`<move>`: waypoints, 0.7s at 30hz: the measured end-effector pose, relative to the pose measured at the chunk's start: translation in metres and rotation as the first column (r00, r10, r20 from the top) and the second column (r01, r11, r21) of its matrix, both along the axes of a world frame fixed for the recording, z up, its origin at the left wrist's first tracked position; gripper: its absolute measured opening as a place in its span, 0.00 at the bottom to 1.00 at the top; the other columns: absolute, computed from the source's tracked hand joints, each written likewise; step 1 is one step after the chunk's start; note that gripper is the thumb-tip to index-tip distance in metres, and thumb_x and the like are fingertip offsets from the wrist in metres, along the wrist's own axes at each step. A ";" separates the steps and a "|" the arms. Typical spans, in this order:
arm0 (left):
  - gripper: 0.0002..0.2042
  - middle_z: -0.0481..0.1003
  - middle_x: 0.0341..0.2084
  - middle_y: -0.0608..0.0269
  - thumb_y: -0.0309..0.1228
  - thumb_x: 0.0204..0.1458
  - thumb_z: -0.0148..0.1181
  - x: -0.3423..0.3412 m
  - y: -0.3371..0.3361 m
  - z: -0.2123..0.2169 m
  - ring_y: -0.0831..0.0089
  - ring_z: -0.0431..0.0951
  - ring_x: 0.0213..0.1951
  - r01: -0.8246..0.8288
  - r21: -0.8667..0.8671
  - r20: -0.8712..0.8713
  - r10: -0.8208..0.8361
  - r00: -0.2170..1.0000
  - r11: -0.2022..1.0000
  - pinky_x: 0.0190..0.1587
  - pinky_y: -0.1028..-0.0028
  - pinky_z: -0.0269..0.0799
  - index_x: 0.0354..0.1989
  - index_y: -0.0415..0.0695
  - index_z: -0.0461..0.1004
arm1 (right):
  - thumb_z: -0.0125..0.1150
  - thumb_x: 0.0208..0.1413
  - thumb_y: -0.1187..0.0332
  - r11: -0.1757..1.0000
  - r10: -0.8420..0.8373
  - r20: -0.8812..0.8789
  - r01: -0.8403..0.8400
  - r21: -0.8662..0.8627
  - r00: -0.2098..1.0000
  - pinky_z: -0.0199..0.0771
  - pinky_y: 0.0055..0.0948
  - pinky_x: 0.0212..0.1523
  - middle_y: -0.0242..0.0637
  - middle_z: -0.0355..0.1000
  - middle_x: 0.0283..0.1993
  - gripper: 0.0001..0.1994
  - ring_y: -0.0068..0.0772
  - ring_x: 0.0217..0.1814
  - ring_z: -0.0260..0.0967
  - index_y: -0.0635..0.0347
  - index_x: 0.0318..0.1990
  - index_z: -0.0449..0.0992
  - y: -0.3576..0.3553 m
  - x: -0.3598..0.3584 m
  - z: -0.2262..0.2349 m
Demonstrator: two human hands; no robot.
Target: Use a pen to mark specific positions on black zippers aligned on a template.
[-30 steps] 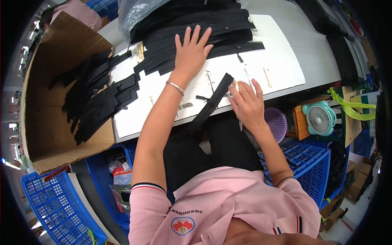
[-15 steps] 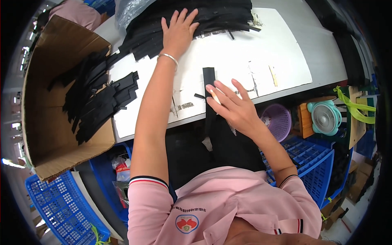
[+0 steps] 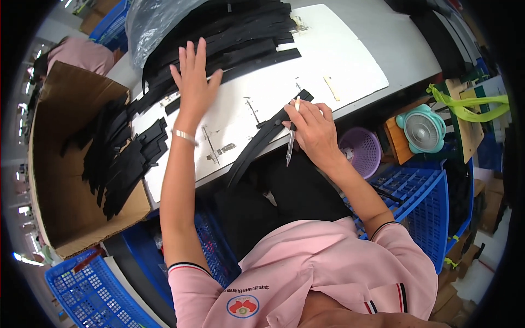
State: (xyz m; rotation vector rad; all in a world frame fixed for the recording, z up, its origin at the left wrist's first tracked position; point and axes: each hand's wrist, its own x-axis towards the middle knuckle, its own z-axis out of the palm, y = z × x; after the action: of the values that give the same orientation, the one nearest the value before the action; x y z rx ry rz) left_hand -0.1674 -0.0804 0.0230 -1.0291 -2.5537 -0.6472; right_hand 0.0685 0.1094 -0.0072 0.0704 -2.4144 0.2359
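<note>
The left hand [image 3: 194,87] is palm down with its fingers extended and thumb spread, well open, with nothing gripped; it lies at the near left part of a broad pile of black strips [image 3: 240,41], and whether it presses on them cannot be told. A bracelet [image 3: 185,136] is worn on that wrist. The right hand [image 3: 314,128] is partly closed, fingers bent, with a slender clear pen [image 3: 290,146] gripped in it, the lower end pointing toward the lap. Its fingertips and thumb are at 1 separate black strip [image 3: 256,142]; whether they pinch this strip or only rest on it cannot be told. The separate strip lies slantwise across the near edge of a white board [image 3: 344,49], upper end on the board, lower end extending past the edge over the lap. Dark marks and 1 tan strip of tape [image 3: 331,88] are noted on the board's surface. To the left, an open cardboard box [image 3: 60,191] lies with its mouth toward the board; 1 stepped bundle of strips [image 3: 136,169] extends from the box onto the board. A clear plastic bag [image 3: 143,38] is just beside the pile's left side. To the right, below table level, are a purple basket [image 3: 365,153], a turquoise fan [image 3: 422,131] and a blue crate [image 3: 421,218].
</note>
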 end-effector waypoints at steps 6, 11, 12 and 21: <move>0.34 0.58 0.74 0.54 0.39 0.56 0.68 0.156 -0.007 0.015 0.56 0.52 0.77 0.216 -0.045 0.269 -0.197 0.943 0.975 0.75 0.44 0.32 0.72 0.51 0.64 | 0.74 0.52 0.68 0.987 -0.139 0.030 0.141 -0.072 0.990 0.66 0.38 0.56 0.35 0.79 0.52 0.22 0.37 0.57 0.74 0.57 0.54 0.77 0.003 0.011 0.000; 0.24 0.76 0.57 0.53 0.28 0.54 0.68 0.168 -0.024 0.003 0.58 0.74 0.60 0.198 0.035 0.270 -0.200 0.942 0.980 0.71 0.51 0.54 0.61 0.45 0.75 | 0.73 0.53 0.66 0.991 -0.107 0.018 0.108 -0.073 0.994 0.64 0.39 0.57 0.37 0.79 0.53 0.22 0.38 0.59 0.73 0.58 0.55 0.76 0.019 0.010 -0.001; 0.19 0.80 0.47 0.56 0.24 0.53 0.66 0.164 -0.025 -0.001 0.60 0.78 0.50 0.203 0.096 0.178 -0.217 0.960 0.974 0.66 0.56 0.63 0.56 0.44 0.78 | 0.72 0.54 0.64 0.991 -0.095 0.017 0.097 -0.096 0.995 0.64 0.39 0.57 0.38 0.78 0.52 0.22 0.38 0.61 0.72 0.59 0.55 0.75 0.023 0.012 -0.002; 0.22 0.74 0.59 0.57 0.34 0.58 0.65 0.193 -0.027 0.003 0.57 0.70 0.61 0.026 0.029 0.068 -0.028 0.997 0.999 0.70 0.47 0.51 0.61 0.43 0.75 | 0.72 0.54 0.63 0.970 -0.227 0.033 0.229 -0.082 0.973 0.64 0.39 0.56 0.38 0.79 0.51 0.22 0.39 0.60 0.72 0.59 0.55 0.76 0.019 0.008 -0.007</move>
State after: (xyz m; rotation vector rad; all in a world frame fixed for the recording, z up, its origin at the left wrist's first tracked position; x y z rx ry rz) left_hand 0.0254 -0.1075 0.0255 -1.0510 -2.5856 -0.7353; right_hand 0.0769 0.1287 -0.0142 -0.2489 -2.4069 0.2340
